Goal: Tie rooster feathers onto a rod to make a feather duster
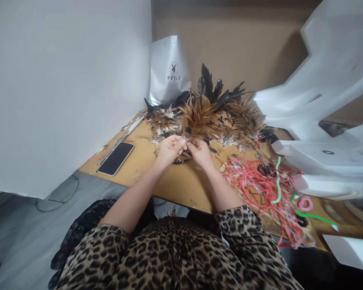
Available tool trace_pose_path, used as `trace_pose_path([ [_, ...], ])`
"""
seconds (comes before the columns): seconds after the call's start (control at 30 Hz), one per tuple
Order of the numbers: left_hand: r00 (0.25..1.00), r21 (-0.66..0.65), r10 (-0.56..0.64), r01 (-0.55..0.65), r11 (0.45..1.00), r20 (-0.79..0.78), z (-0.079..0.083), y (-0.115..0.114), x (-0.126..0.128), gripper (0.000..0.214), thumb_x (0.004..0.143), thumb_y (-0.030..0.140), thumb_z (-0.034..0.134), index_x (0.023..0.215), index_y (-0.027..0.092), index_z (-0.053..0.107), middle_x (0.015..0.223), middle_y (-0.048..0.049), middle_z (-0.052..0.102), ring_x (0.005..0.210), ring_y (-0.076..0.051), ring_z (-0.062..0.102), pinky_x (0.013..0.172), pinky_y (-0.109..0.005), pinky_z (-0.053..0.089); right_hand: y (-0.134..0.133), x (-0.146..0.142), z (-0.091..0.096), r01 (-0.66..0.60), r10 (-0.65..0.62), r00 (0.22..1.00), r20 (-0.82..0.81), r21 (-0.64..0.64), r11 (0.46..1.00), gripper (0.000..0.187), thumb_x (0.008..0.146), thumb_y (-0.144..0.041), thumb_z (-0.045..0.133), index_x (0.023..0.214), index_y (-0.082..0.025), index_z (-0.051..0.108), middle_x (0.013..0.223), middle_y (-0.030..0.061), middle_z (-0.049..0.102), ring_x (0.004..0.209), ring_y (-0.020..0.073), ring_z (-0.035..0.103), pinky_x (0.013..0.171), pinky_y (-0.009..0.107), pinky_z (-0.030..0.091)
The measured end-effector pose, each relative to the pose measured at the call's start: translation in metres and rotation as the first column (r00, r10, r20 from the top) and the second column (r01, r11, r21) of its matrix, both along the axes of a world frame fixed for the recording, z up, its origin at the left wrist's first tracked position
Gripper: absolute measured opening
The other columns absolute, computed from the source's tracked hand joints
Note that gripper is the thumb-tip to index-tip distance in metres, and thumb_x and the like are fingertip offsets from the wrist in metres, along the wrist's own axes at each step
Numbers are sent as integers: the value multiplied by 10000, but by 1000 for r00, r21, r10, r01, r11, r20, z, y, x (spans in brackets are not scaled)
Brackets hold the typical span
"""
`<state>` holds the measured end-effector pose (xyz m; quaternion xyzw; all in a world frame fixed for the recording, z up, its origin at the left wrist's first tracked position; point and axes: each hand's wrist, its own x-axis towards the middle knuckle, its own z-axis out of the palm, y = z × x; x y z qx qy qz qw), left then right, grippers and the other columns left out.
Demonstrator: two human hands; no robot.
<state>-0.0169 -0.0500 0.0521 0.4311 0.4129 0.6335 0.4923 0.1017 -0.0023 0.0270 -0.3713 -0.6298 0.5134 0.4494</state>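
My left hand (171,150) and my right hand (200,152) meet above the near middle of the table, fingertips pinched close together. Between them is a tiny reddish-white bit, too small and blurred to name. Just beyond my fingers spreads a heap of brown feathers (199,117), with long black feathers (210,86) standing up at its back. Part of a dark thing (181,161) shows below my hands, mostly covered by them. To the right of my right forearm lies a tangle of red and pale strips (251,181).
A phone (116,158) rests at the table's left edge, beside a metal strip (121,139). A silver bag (170,76) stands behind the feathers. Black-handled scissors (266,170), a green strip (316,217) and a pink ring (305,204) lie right, near large white sheeting (329,80).
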Motion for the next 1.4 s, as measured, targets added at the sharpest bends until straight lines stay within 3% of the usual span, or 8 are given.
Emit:
trace_pose_path([
  [0.27,992,16,119,-119,993,-40,-21,12,8,248,691,337,708,776,153,565,556,25,561,421,-47,390,438,-190,295,-4,-6,-4,156,-178,965,-191,-123,980,210,608,-383,686,619,-186,614,595,0,597,571,118,493,592,255,408],
  [0.4,958,97,223,-209,973,-178,-34,15,11,173,740,307,656,793,157,591,607,11,574,525,-77,483,527,-195,374,-7,-11,-9,212,-262,935,-240,-217,953,237,573,-392,709,616,-180,611,537,-15,569,529,109,476,541,240,396],
  [0.7,814,214,374,-309,927,-445,-59,18,4,146,818,275,559,825,161,650,677,-17,621,658,-125,562,655,-225,439,-14,-13,-16,220,-241,946,-216,-116,969,201,605,-338,688,596,-147,629,551,-9,602,524,90,491,551,225,410],
  [1.03,660,346,458,-304,888,-595,-43,8,18,262,841,196,507,1030,150,683,981,-123,656,947,-213,590,892,-331,437,-5,-7,-13,243,-295,934,-202,-244,939,328,568,-441,745,636,-132,660,590,15,634,528,103,515,505,225,397],
  [1.13,699,338,441,-292,895,-563,-41,4,24,295,815,156,524,1066,145,681,961,-119,619,930,-203,577,888,-322,436,0,-5,-17,197,-269,932,-242,-284,938,337,554,-438,763,650,-130,663,604,16,644,538,102,525,538,232,411],
  [1.23,810,273,402,-308,911,-426,-43,4,28,289,761,130,592,1030,161,692,941,-84,589,854,-160,568,831,-280,446,4,-3,-20,155,-251,925,-283,-322,934,314,539,-414,779,626,-143,645,565,-5,619,499,86,496,505,218,379],
  [1.33,952,55,260,-254,966,-159,-40,6,29,285,728,163,654,1011,155,677,843,-45,595,666,-99,543,667,-234,446,6,2,-18,96,-225,921,-318,-373,923,316,517,-393,797,599,-159,600,509,-31,568,427,60,423,419,197,291],
  [1.4,992,-102,105,-97,990,76,-35,6,28,273,730,222,669,988,135,659,753,-29,600,574,-77,520,572,-214,418,6,6,-16,8,-153,924,-351,-382,924,328,518,-388,804,614,-164,584,490,-44,533,394,49,383,380,191,238],
])
